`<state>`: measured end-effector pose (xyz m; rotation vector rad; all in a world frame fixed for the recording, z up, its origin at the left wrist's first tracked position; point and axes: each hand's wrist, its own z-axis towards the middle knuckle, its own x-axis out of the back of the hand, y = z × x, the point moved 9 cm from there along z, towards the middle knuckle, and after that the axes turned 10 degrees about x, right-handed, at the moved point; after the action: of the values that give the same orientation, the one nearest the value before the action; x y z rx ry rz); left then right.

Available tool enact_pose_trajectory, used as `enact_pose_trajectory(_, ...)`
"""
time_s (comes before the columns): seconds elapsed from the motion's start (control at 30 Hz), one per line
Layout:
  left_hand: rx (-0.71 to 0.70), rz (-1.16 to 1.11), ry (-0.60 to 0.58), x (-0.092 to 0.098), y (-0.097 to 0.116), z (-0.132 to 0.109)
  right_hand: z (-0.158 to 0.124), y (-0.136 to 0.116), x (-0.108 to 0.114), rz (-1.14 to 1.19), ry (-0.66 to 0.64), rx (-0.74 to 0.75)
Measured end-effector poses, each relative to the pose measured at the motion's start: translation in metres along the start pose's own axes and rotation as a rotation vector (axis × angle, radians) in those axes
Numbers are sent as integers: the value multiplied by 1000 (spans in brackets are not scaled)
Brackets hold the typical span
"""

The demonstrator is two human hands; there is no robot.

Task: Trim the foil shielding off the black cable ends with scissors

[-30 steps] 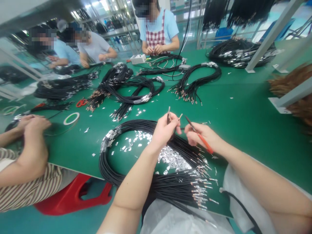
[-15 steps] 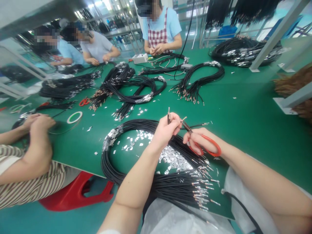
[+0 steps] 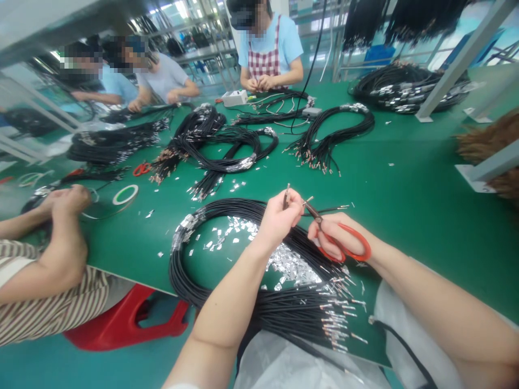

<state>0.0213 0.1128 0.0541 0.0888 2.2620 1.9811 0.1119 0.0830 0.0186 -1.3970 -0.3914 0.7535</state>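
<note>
Workstation check, head view. Your left hand pinches a wire end between thumb and fingers, its metal tip pointing up. Your right hand grips orange-handled scissors, fingers closed through the loops. The scissor blades are narrowly parted, just beside your left hand; a thin black wire runs out past them, and you cannot tell from this view whether they bite it.

Beneath your hands, a black cable coil lies on the green bench mat, with metal-tipped cable ends fanned toward you. Silver foil scraps are scattered inside the coil. To your left, a striped-sleeved co-worker's 2 hands work near a tape roll. Across the bench, a person in a checked apron works with both hands together.
</note>
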Motion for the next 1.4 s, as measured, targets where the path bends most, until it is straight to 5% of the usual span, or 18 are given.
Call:
enact_pose_trajectory(0.17,-19,-20,17,2,1,1,-2,-1,1,31,69,-17)
enact_pose_trajectory(0.33,-23,91,-70,-8,-4,2,-9,-40,42,-379,506,222)
enact_pose_trajectory(0.43,9,203,-162,-21,-13,2,-11,-56,45,-500,578,358)
enact_pose_trajectory(0.57,7,127,-145,-20,-15,6,-11,-57,59,-711,603,337)
enact_pose_trajectory(0.83,-88,-91,-143,-9,-4,10,-21,-54,140,-1179,762,132)
enact_pose_trajectory(0.97,-71,-54,-156,-14,-10,11,-22,-63,115,-765,784,297)
enact_pose_trajectory(1.1,-44,63,-142,-21,-21,11,-12,-59,69,-285,654,353)
enact_pose_trajectory(1.4,-118,323,-29,-23,-19,3,-14,-57,61,-305,680,373)
